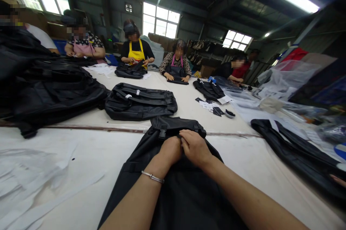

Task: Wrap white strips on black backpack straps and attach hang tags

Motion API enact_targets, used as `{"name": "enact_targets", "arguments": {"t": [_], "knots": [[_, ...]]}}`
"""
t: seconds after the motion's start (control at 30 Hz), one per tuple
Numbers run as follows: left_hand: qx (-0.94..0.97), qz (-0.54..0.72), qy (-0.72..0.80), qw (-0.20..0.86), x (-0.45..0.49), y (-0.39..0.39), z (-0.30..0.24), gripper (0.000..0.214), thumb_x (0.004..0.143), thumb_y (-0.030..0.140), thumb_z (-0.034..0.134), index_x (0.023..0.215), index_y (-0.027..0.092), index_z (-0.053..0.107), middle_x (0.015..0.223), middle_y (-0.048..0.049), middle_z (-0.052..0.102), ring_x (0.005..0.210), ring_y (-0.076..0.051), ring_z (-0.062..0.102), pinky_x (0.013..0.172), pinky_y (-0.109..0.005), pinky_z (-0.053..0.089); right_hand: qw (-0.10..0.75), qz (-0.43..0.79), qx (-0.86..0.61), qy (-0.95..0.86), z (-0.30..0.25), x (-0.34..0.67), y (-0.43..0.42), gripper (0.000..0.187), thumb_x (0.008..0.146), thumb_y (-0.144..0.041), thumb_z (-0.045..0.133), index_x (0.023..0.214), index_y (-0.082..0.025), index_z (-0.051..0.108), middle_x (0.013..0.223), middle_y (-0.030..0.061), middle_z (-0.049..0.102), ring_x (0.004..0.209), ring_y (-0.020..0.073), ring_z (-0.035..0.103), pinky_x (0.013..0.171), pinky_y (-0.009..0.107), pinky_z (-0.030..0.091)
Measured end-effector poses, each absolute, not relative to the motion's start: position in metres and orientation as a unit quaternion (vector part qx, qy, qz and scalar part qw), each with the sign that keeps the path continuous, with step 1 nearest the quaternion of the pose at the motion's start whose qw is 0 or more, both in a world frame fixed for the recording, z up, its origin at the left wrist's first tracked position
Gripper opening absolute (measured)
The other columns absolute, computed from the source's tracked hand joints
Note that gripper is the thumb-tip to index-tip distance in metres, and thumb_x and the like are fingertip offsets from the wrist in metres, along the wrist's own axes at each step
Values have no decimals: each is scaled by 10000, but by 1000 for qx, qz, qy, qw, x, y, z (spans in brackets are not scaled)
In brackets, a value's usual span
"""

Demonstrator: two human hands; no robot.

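Over my remote feed, I see the left hand [170, 150] and right hand [196, 149] meeting with curled fingers, though I cannot tell what they pinch, above the black bag [189, 197] directly beneath, its flap [177, 123] just beyond the fingertips, probably laid lengthwise so both reach its top.

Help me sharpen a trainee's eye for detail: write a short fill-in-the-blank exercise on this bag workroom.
1. A thin silver metal bracelet circles the person's bare ____ wrist.
2. The person's left hand and right hand meet at a large, soft-sided bag coloured ____.
3. Between the co-worker in a pink apron and the co-worker in a leopard-print top, another co-worker wears a ____ apron.

Missing words: left; black; yellow.
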State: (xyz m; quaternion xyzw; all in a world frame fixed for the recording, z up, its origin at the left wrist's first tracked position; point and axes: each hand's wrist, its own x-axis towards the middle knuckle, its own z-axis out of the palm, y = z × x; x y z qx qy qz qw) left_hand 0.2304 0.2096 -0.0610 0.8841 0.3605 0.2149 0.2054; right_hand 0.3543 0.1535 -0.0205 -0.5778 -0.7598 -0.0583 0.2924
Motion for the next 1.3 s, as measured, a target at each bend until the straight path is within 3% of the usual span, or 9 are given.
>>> {"name": "enact_targets", "arguments": {"t": [0.07,0.17,0.37,0.5,0.6,0.77,0.9,1.07,1.3], "knots": [[848,325,386,164,219,216,-47,266,905,238,431,963,168,681,946,-114,689,934,-215,642,891,-318,492,389,-127,-568,-715,-18,376,143,320,868,-111,451,1110,-167,652,1146,112,673,1113,219,595,1020,401,449],[746,474,461,79,195,235,-42,303,905,197,412,1124,152,617,1131,-120,642,1086,-209,589,984,-314,451,460,-159,-612,-623,-28,427,146,360,845,-96,436,1139,-168,630,1148,118,653,1117,229,585,1020,430,448],[743,276,599,115,154,277,-77,497,824,153,491,1318,128,529,1217,-154,628,1135,-274,589,991,-378,456,347,83,-727,-587,-89,501,182,525,785,-184,518,1309,-161,533,1268,125,606,993,199,646,892,351,523],[727,244,617,178,153,279,-86,482,868,244,470,1333,125,511,1217,-131,654,1118,-246,614,996,-351,452,271,70,-756,-592,-108,511,206,582,783,-219,563,1355,-137,495,1353,151,541,1041,201,623,928,318,482],[718,197,650,155,159,277,-80,498,880,319,462,1335,122,503,1239,-149,641,1136,-282,605,967,-389,468,264,53,-761,-590,-112,519,223,465,809,-227,545,1264,-139,581,1240,151,614,1105,238,588,955,334,444],[765,77,638,33,160,300,-62,424,867,398,456,1209,189,593,1063,-155,689,980,-354,654,818,-483,515,260,42,-749,-608,-124,535,245,250,850,-214,476,957,-182,699,986,111,683,949,223,631,859,312,461],[847,111,517,-51,153,334,-57,444,824,253,516,1260,180,559,1174,-134,611,1067,-274,615,911,-374,498,288,28,-715,-636,-134,541,255,280,836,-164,458,1008,-159,678,1045,119,677,995,216,616,899,311,453],[903,124,410,18,157,368,-67,513,826,87,463,1321,211,514,1238,-93,589,1085,-186,600,973,-292,454,310,14,-666,-678,-134,544,264,344,812,-196,501,1131,-170,630,1162,102,669,1084,215,597,959,306,429],[833,170,524,48,173,387,-99,249,870,161,450,992,133,665,945,-121,707,899,-219,655,855,-308,481,273,0,-732,-625,-139,538,275,188,804,-262,470,762,-175,632,745,97,685,708,214,620,666,278,422]]}}
